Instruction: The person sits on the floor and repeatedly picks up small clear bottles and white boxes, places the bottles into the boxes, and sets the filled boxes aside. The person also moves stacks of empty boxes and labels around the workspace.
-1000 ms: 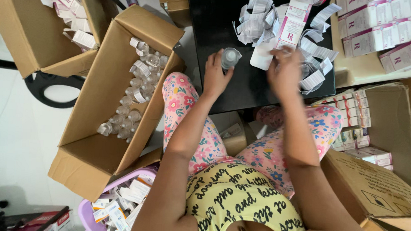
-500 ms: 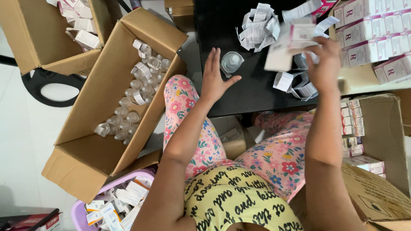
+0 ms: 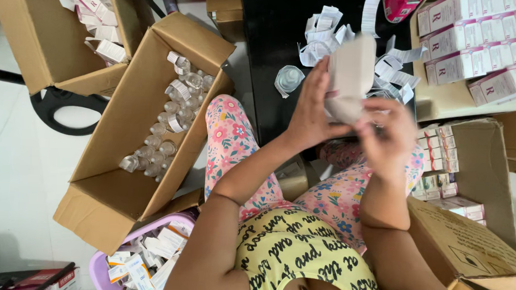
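Observation:
My left hand (image 3: 312,110) and my right hand (image 3: 384,135) both hold a small pale carton (image 3: 351,74), raised over the black table (image 3: 267,48). The carton is blurred by motion. A small clear bottle (image 3: 288,79) lies on the table just left of my left hand. Behind the carton lies a heap of folded paper leaflets (image 3: 330,36).
A long cardboard box (image 3: 102,197) at my left holds several clear bottles (image 3: 167,124). Stacked white and pink cartons (image 3: 478,50) fill a tray at right. More cartons sit in a box (image 3: 446,163) at right. A purple tub (image 3: 102,268) holds small packs.
My right hand brought the carton from the right toward the middle. My left hand left the bottle on the table and joined the carton.

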